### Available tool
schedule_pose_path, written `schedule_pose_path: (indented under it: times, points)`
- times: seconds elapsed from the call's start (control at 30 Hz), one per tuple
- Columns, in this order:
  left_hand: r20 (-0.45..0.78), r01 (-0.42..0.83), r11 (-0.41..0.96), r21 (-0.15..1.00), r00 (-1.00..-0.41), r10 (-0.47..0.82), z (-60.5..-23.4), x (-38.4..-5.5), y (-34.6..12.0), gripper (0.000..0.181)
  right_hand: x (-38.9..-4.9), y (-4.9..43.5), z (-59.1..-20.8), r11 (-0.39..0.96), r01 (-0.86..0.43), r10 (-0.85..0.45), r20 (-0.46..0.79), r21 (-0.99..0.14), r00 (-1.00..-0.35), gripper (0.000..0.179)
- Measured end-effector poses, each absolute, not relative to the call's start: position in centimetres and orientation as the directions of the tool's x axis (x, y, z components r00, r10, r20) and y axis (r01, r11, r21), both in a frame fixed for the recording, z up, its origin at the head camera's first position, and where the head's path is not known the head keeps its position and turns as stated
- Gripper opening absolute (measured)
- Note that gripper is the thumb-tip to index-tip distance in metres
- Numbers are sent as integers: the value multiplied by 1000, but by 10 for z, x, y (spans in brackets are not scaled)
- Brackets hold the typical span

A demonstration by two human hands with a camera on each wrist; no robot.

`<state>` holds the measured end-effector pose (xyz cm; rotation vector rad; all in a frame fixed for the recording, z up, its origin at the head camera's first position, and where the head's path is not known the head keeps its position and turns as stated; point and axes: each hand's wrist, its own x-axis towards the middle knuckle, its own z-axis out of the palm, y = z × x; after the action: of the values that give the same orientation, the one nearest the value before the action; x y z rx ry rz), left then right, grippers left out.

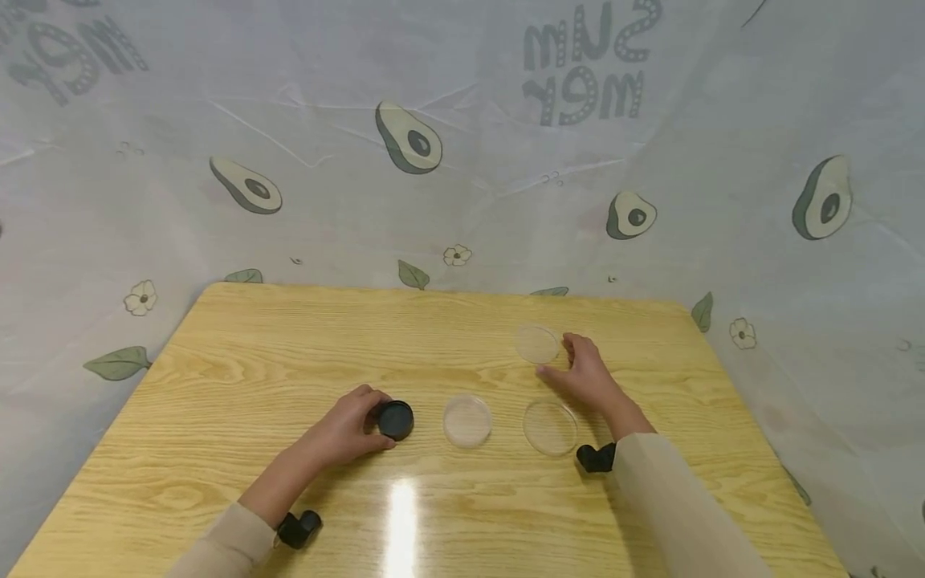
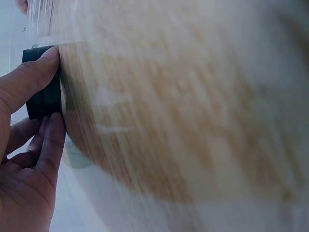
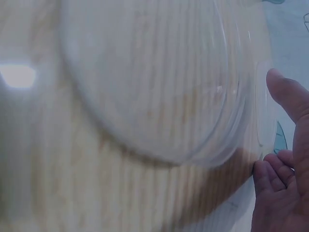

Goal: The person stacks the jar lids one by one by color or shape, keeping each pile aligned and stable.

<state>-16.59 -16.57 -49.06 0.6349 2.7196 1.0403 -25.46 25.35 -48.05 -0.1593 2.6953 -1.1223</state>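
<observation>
My left hand (image 1: 352,429) grips a shallow black round container (image 1: 396,421), its thumb on one side and fingertips on the other. In the left wrist view the black container (image 2: 44,89) stands against the wooden surface, with a seam round its wall. My right hand (image 1: 588,377) is spread beside a thin clear disc (image 1: 537,344), thumb and fingers apart near its right rim. The right wrist view shows that clear disc (image 3: 263,104) edge-on between thumb and fingertips. A larger clear round dish (image 1: 550,427) lies below the right hand, and a clear round container (image 1: 466,421) sits between the hands.
The wooden table (image 1: 289,337) ends at a pale curtain (image 1: 325,217) printed with avocados and leaves. A bright light reflection (image 1: 401,526) lies near the front. Black wrist devices (image 1: 298,530) hang below both wrists.
</observation>
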Motion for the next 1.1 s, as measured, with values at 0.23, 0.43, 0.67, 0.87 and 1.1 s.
schedule_pose_path:
  times: [0.23,0.43,0.67,0.87,1.1]
  points:
    - [-3,327,655,681,-894,448,-491,-167,-168,52,-266,244,-476,758,-21,-180,-179,-651,-967,99]
    - [-6,325,652,685,-892,451,-491,-169,-167,53,-271,241,-476,787,-17,-163,-181,-617,-970,99]
    - [-12,321,655,684,-893,451,-492,-169,-167,53,-272,237,-478,803,-30,-155,-159,-596,-975,97]
    - [-12,318,640,699,-890,455,-492,-170,-167,51,-275,235,-482,814,-26,-137,-149,-580,-979,96]
    - [-12,317,654,686,-895,447,-492,-169,-167,52,-277,230,-484,826,-33,-123,-124,-562,-985,93]
